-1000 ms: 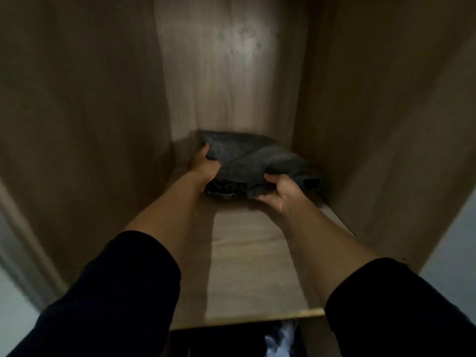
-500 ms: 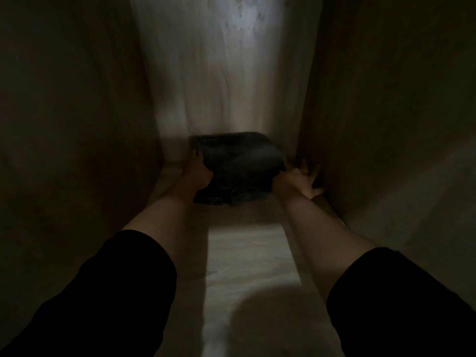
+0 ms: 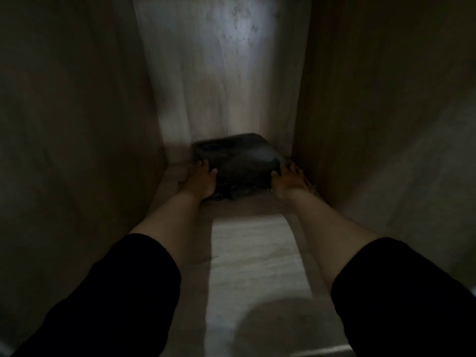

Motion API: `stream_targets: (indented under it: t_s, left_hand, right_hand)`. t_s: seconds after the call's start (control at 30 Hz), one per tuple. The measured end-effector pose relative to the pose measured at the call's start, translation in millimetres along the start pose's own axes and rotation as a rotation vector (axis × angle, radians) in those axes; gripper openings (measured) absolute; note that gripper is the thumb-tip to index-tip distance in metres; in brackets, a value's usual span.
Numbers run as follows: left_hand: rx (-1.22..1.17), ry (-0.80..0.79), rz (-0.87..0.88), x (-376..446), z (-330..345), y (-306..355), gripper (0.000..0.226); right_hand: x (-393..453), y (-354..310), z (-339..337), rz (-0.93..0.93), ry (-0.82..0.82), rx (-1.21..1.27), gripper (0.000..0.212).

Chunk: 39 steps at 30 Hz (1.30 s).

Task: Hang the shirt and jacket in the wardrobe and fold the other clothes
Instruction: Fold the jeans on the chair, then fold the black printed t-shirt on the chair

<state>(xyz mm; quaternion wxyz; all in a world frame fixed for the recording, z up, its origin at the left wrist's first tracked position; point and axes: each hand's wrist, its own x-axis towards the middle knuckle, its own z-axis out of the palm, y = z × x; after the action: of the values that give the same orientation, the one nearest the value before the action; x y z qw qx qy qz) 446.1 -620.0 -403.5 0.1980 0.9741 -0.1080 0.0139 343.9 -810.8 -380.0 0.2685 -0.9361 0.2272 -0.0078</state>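
Dark folded clothes [image 3: 238, 163]: sat at rear of wardrobe shelf [image 3: 255, 253], near back wall.
L hand [image 3: 199, 180]: fingers straight, pressed clothes' left side.
R hand [image 3: 289, 177]: fingers spread, touched right side.

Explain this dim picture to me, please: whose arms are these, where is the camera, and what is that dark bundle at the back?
No machine here: these are a person's two bare hands, filmed by one wide-angle camera worn on the head, looking forward and down. That is why both arms reach away from you. They reach into a wooden wardrobe compartment, with a shelf below and a pale back panel behind. The dark bundle is a folded garment lying on the shelf close to the back panel. The left hand rests against its left side and the right hand against its right side, fingers fairly straight, touching rather than gripping. The light is too dim to tell what kind of garment it is.
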Motion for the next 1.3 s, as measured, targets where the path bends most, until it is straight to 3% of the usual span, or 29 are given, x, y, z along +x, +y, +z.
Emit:
stream_targets:
  t_s: [0.17,0.4,0.6,0.67,0.87,1.07,1.2,1.3]
  left_hand:
    - [-0.300,0.162,0.014,-80,-36,32,0.055]
    - [-0.716,0.363,0.043,-213,-35,34,0.051]
    - [-1.381,0.255,-0.101,-290,-59,60,0.055]
    - [-1.492,0.218,-0.143,-325,-78,74,0.057]
    - [-1.657,0.194,-0.302,-410,-138,92,0.065]
    - [-1.645,0.207,-0.352,-490,-236,110,0.069]
    - [-1.568,0.254,-0.362,-536,-303,114,0.071]
    - [-1.537,0.374,-0.417,-574,-342,106,0.069]
  right_hand:
    - [-66,-9,-5,-0.142,0.128,0.332,0.055]
    - [-174,13,15,-0.108,0.243,0.947,0.047]
    - [-275,12,0,0.069,-0.043,1.364,0.057]
    - [-305,11,-19,0.152,-0.130,1.447,0.056]
    - [-396,3,-74,0.223,-0.086,1.482,0.052]
    - [-487,-28,-153,0.211,-0.167,1.428,0.051]
    - [-528,-49,-194,0.204,-0.212,1.368,0.049]
    - [-554,-67,-209,0.167,-0.277,1.300,0.046]
